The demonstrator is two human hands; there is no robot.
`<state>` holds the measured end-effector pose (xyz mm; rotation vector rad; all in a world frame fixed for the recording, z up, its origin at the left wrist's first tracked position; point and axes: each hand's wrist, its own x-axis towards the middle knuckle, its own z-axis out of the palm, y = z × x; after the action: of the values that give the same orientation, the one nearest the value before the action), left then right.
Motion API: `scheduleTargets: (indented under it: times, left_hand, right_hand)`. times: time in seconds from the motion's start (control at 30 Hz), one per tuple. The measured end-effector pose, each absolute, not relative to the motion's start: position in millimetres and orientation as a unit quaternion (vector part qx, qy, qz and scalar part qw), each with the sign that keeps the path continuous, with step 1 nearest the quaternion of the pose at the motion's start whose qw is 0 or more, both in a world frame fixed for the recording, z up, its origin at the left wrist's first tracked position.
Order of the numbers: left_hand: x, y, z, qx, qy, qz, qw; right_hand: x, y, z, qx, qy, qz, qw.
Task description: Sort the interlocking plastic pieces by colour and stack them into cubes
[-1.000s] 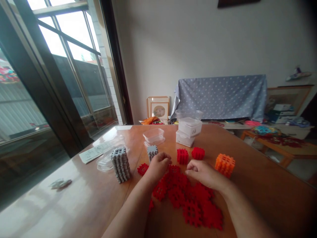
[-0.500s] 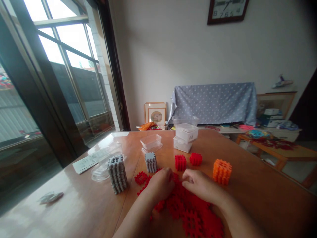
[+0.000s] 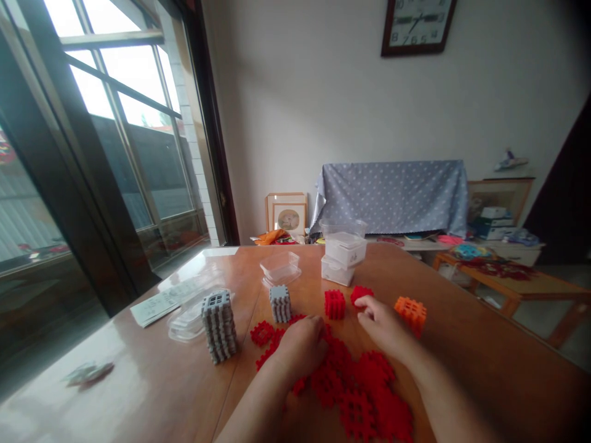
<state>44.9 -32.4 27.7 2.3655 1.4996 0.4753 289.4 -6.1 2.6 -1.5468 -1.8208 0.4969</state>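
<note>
A glossy wooden table [image 3: 152,394], open and bare toward its left edge, carries a tall grey lattice stack [image 3: 219,326] left of the red pile [image 3: 355,387] of flat, toothed plastic tiles. The left hand [image 3: 302,347] rests curled, palm down, on the pile's near-left part; whether it grips a tile cannot be told. Beyond the pile, the right hand [image 3: 381,323] pinches a red cube [image 3: 360,294], an orange cube [image 3: 410,312] just right.

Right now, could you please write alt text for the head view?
Two hands work over red toy tiles on a wooden table: the left hand rests on them, the right hand touches a red cube.
</note>
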Motion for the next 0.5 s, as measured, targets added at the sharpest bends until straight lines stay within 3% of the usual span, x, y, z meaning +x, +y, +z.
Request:
scheduleTargets:
  times: [0.2,0.5]
  left_hand:
    - [40,-31,27,0.814,0.535,0.159,0.163]
    - [35,-28,34,0.819,0.542,0.149,0.117]
  right_hand:
    - [288,7,27,-0.596,-0.678,0.147,0.405]
    - [284,47,41,-0.613,-0.700,0.177,0.322]
